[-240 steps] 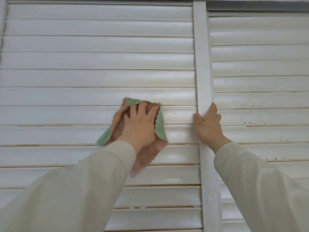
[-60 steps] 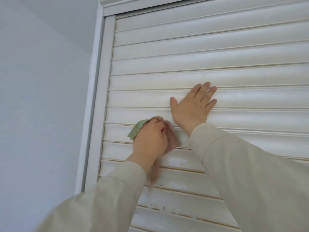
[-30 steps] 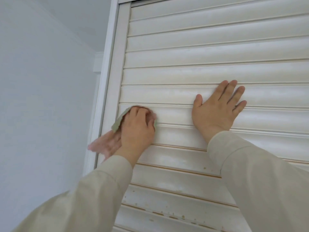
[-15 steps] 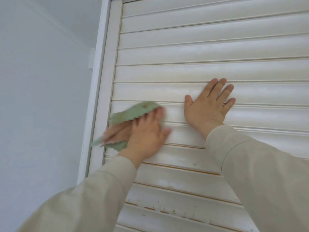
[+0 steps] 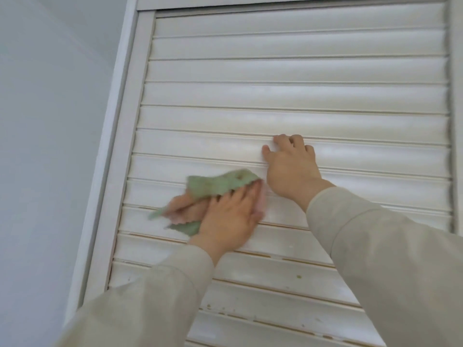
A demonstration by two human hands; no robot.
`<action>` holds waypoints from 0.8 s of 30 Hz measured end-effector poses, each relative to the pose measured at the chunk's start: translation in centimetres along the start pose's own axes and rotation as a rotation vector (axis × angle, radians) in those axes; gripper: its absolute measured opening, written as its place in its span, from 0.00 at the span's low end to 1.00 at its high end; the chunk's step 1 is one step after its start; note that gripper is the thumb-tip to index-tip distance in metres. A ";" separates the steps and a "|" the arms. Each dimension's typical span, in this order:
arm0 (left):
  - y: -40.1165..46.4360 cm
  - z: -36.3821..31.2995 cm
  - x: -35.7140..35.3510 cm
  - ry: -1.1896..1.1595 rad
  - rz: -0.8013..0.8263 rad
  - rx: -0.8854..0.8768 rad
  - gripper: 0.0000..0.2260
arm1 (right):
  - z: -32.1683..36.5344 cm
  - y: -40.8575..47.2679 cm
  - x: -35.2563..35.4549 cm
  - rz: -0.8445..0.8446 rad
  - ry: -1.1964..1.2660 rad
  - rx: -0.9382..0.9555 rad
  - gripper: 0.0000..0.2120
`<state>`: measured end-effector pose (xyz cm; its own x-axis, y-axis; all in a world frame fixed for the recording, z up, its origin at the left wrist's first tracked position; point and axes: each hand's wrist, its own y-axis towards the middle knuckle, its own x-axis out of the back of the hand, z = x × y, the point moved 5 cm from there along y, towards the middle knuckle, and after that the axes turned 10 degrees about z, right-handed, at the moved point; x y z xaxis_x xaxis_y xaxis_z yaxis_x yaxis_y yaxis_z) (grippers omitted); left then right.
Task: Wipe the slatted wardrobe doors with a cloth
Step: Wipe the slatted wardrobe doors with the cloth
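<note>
The white slatted wardrobe door [image 5: 288, 96] fills most of the head view. My left hand [image 5: 229, 217] presses a green and pink cloth [image 5: 213, 184] flat against a slat in the door's lower left part; the cloth sticks out to the left and above my fingers and looks blurred. My right hand [image 5: 292, 166] rests on the slats just above and to the right, fingers curled with the tips hooked on a slat's edge. It holds nothing. Both arms wear pale beige sleeves.
The door's white left frame [image 5: 117, 146] runs diagonally beside a plain pale wall [image 5: 45, 146]. A vertical stile [image 5: 456, 121] bounds the door at the right. Brownish specks and worn edges [image 5: 298, 276] mark the lower slats.
My left hand has slid the cloth rightward along the slat, away from the frame. My right hand's fingers have gone from spread flat to curled on a slat edge. The view shifted.
</note>
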<state>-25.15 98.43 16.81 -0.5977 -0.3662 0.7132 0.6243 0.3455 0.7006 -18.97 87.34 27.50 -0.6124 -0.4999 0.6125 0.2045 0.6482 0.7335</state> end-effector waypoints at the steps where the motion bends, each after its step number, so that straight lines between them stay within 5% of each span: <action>1: 0.5 -0.9 -0.5 -0.048 0.072 -0.063 0.30 | 0.0 0.0 0.1 0.019 0.000 -0.005 0.27; 4: 0.7 1.9 -0.3 -0.125 0.043 -0.071 0.28 | -0.8 -0.3 0.3 0.092 0.015 0.033 0.28; 8: -0.9 11.5 1.5 -0.401 -0.158 0.267 0.33 | -1.7 -0.8 0.2 0.221 0.056 0.093 0.29; 11: -1.1 13.2 2.8 -0.269 -0.137 0.473 0.32 | -1.1 -0.8 0.0 0.223 0.055 0.042 0.28; 13: -1.4 10.2 3.1 -0.146 -0.140 0.436 0.31 | 0.3 -0.6 0.1 0.176 0.086 -0.041 0.27; 16: -1.7 5.0 1.3 -0.078 -0.024 0.152 0.31 | 3.5 -0.4 -0.6 0.179 0.302 -0.212 0.34; 19: -1.7 6.8 1.3 -0.060 0.019 0.071 0.32 | 5.4 -0.4 -1.8 0.084 0.363 -0.316 0.39; 24: -4.0 19.1 4.6 -0.184 -0.125 0.415 0.33 | 5.2 -0.8 -3.1 -0.035 0.249 -0.299 0.35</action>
<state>-40.03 111.88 17.71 -0.7585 -0.2804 0.5883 0.3105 0.6382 0.7045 -21.23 91.39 23.45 -0.4264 -0.6668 0.6112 0.4225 0.4506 0.7864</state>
